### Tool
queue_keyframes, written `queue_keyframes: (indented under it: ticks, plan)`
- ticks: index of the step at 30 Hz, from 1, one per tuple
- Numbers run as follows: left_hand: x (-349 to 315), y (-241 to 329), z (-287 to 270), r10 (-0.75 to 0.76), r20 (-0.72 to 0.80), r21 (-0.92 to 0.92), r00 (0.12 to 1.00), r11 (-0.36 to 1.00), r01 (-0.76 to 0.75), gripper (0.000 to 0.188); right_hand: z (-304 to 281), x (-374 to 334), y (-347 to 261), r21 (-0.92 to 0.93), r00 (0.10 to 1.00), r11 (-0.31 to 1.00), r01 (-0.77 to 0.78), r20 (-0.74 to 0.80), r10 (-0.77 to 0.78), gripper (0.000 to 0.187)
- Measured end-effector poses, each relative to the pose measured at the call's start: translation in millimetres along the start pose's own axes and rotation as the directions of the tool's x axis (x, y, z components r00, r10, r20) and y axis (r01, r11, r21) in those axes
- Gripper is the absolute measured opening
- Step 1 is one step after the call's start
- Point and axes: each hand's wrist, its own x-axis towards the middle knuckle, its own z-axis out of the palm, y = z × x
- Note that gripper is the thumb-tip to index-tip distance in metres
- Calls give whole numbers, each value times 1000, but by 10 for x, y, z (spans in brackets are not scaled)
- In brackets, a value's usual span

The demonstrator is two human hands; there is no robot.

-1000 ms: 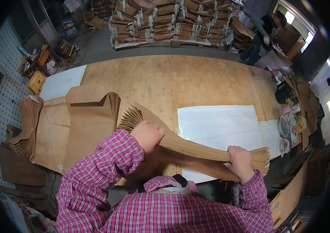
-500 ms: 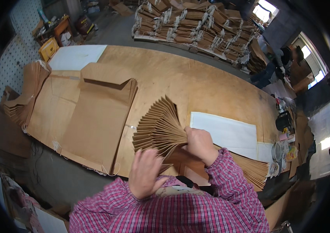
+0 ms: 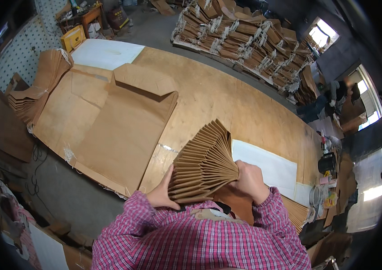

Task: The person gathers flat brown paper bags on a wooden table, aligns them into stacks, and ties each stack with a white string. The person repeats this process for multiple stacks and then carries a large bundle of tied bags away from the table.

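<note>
1. Head camera view, looking down: a thick bundle of folded brown paper [image 3: 202, 164] is held just above the near side of a table, its left end fanned into many pleats.
2. Both hands touch it. The right hand [image 3: 251, 180] is clenched around the bundle's narrow middle; the left hand [image 3: 160, 193] is spread, thumb and forefinger wide apart, against the fan's left edge. The bundle's other end shows past the right forearm.
3. Left of the fan lies a flat stack of large brown paper sacks [image 3: 125, 121], the top one with a folded end; whether they contain anything cannot be told.
4. Farther left, a pinched brown paper bundle [image 3: 49, 85] has white string at its top.
5. Containers: a yellow box [image 3: 74, 39] stands beyond the far left corner, and a round bowl [image 3: 315, 195] sits by the right end; the contents of both are too small to tell.
6. The table [image 3: 204, 94] is pale, worn wood, with a white sheet [image 3: 263, 168] partly behind the right hand and another white sheet [image 3: 110, 53] at the far left corner.
7. Across the grey floor [image 3: 67, 198], tied brown paper bundles [image 3: 245, 38] are piled high; a co-worker [image 3: 335, 94] bends near a bright window.
</note>
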Motion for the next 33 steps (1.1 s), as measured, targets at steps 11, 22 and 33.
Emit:
queue_keyframes:
  ticks: [11, 22, 33]
  plan:
    - [838, -18, -339, 22, -291, -66, 956, 997, -42, 91, -19, 47, -86, 68, 999, 997, -47, 7, 47, 48]
    - [1730, 114, -658, -103, -63, -180, 993, 980, 90, 87, -11, 63, -74, 65, 998, 996, -60, 0, 60, 48]
    - [1873, 425, -646, -104, -144, -61, 984, 994, 96, 74, 13, 67, -53, 30, 999, 999, -45, -25, 46, 48]
